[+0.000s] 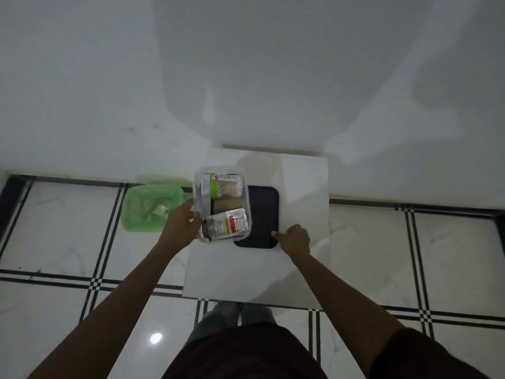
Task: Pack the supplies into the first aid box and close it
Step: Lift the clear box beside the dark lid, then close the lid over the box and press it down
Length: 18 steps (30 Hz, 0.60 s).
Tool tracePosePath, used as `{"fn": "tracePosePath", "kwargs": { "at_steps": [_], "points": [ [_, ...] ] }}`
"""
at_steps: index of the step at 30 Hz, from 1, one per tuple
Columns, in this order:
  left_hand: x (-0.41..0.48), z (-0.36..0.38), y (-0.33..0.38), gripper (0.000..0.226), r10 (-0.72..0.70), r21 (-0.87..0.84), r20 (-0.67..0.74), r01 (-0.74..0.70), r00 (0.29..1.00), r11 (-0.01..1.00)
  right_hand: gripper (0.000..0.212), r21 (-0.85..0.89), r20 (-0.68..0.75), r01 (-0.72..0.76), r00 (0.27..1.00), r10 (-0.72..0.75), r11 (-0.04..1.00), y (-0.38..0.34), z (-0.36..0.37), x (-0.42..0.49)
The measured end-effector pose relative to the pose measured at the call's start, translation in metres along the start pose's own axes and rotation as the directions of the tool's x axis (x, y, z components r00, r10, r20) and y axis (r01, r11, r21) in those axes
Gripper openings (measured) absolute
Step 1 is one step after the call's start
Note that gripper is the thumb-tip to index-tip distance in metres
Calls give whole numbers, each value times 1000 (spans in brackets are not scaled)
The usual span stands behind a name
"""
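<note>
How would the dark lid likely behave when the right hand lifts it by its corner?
The dark lid looks flat and thin, so it is probably light and may flex a little from a corner pinch. It lies flat on the smooth white table, so it might slide before lifting. The right hand touches only its near corner; it could tilt.

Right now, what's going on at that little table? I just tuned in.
A person stands at a small white table, packing a clear plastic box. The box already holds supplies: a printed packet at the near end, a brown roll in the middle and another pack at the far end. The left hand grips the box's left side. The right hand pinches the near corner of a dark lid lying flat beside the box, so the box is not yet closed. A green-lined bin sits on the floor to the left.
</note>
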<state>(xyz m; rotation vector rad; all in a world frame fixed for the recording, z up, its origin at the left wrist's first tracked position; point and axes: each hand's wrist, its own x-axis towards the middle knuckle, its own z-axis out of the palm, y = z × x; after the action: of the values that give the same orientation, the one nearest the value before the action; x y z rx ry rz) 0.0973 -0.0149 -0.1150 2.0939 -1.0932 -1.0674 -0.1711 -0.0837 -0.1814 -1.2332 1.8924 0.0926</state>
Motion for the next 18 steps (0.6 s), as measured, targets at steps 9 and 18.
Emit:
{"fn": "tracePosePath", "kwargs": {
  "at_steps": [9,18],
  "points": [
    [0,8,-25,52,-107,-10,16,107,994,994,65,-23,-30,-90,996,89,996,-25,12,9],
    [-5,22,-9,47,-136,-87,55,140,989,986,23,566,137,-28,989,-60,824,-23,-28,4]
  ]
}}
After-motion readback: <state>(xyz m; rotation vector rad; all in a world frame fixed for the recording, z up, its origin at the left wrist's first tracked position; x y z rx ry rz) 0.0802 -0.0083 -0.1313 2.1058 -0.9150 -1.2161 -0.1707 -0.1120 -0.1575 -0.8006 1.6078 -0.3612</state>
